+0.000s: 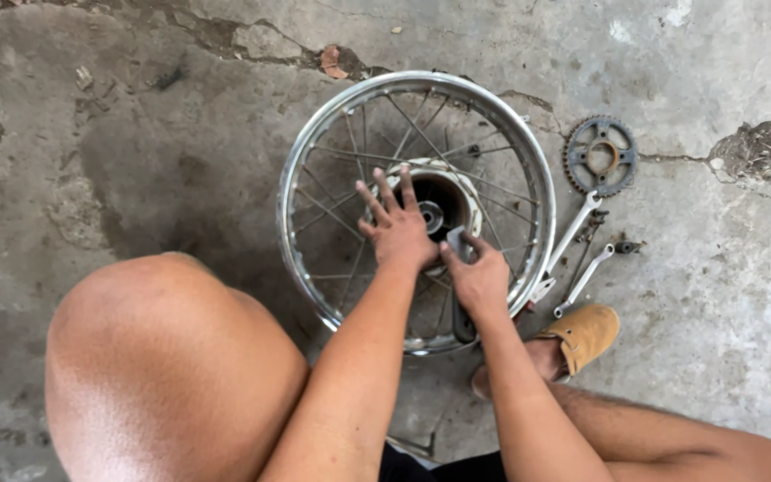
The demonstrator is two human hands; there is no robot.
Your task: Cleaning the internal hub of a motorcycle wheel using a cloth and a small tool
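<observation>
A spoked chrome wheel rim point(314, 161) lies flat on the concrete floor, its hub drum point(443, 201) facing up. My left hand point(396, 228) rests on the hub's near edge with fingers spread apart, holding nothing. My right hand point(475, 272) is closed around a small grey metal tool point(455, 239) held against the hub's near right edge. A dark handle point(462, 321) reaches down from under that hand across the spokes.
A toothed sprocket point(600, 156) lies right of the wheel. Two spanners point(573, 234) point(586, 278) and small dark parts point(626, 247) lie below it. My bare left knee point(162, 357) fills the lower left; my foot in a tan shoe point(586, 335) sits beside the rim. The floor is cracked concrete.
</observation>
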